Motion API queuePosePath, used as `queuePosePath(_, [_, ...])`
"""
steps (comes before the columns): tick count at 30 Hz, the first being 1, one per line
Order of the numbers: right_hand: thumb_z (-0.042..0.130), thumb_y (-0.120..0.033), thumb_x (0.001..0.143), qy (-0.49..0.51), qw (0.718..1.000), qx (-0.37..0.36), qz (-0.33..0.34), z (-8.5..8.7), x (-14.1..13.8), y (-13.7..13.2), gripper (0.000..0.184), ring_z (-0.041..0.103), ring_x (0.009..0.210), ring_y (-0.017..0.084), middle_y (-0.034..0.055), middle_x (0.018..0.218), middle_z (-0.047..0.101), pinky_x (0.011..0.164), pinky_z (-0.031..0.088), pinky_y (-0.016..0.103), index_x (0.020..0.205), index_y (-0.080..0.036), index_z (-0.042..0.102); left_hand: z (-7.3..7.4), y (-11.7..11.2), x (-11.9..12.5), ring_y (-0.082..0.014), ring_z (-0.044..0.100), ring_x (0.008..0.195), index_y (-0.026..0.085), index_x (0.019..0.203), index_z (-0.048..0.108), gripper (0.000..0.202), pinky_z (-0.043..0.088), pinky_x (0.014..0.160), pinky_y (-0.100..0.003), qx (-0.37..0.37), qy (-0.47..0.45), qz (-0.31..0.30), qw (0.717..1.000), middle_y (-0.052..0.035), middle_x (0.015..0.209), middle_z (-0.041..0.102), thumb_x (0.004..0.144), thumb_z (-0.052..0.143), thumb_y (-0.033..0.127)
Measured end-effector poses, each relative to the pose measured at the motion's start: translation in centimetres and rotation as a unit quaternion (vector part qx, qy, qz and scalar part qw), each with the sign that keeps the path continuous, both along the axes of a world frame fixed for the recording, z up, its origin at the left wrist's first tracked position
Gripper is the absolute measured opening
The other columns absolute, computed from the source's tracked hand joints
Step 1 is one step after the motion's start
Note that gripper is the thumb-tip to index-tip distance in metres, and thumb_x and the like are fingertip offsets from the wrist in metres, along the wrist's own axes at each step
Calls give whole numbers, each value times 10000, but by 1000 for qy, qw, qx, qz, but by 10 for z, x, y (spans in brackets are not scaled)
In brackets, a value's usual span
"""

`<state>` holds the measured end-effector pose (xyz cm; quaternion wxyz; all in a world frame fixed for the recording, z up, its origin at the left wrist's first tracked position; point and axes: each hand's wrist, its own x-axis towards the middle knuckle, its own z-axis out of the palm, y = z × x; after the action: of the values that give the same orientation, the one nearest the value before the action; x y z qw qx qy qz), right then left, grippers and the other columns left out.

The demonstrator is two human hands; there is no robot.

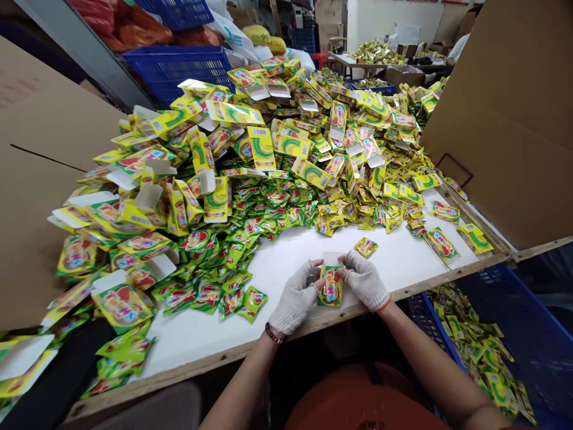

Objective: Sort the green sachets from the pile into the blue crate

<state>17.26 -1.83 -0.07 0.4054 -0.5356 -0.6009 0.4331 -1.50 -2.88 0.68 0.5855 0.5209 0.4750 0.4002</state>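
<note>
Both my hands, in white fingerless knit gloves, are at the front edge of the white table, around one small yellow-green candy box [331, 285] with its white top flap up. My left hand [295, 297] grips the box's left side with thumb and fingers. On its right side my right hand [363, 279] has its thumb and fingers closed on the box near the flap. Whether anything is inside the box is hidden. One yellow candy sachet [366, 246] lies just beyond my right hand. Green candy sachets [253, 298] spread out left of my left hand.
A big heap of open candy boxes [262, 146] covers the table's back and left. Cardboard panels [505, 119] stand at both sides. Several boxes [441, 243] lie at the right edge. Below right, a blue crate [528, 322] holds candy packs. Part of another person shows far back right.
</note>
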Motion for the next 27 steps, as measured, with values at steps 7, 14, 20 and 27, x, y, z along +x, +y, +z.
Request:
queuePosePath(7, [571,-302,846,18,997,-12,77,9,-7,7,146,594,754,157,7,776,653,720,482,285,850,-183,655,4,0,-3,-175,630,822,166,889,621,276,528,764,-316,48,86,26,995,-33,861,665,780,653,417])
queuePosePath(14, [578,-344,865,62,989,-16,130,18,-6,19,207,542,651,123,-21,672,583,630,446,246,922,-158,645,5,-2,3,-168,659,783,206,1016,447,463,546,710,-313,17,7,78,997,5,822,643,695,734,377])
queuePosePath(20, [573,-250,845,-59,986,32,152,35,1,21,140,563,645,122,-14,687,632,618,433,233,819,-160,678,3,-3,6,-156,663,802,205,1110,432,471,535,724,-299,27,-18,41,999,9,825,638,732,697,297])
queuePosePath(27, [561,-186,847,-129,961,76,233,44,14,23,180,625,728,154,17,767,712,709,480,262,839,-170,741,-1,-4,7,-155,642,786,189,1133,508,448,539,711,-298,42,-7,39,998,-4,828,640,740,688,308])
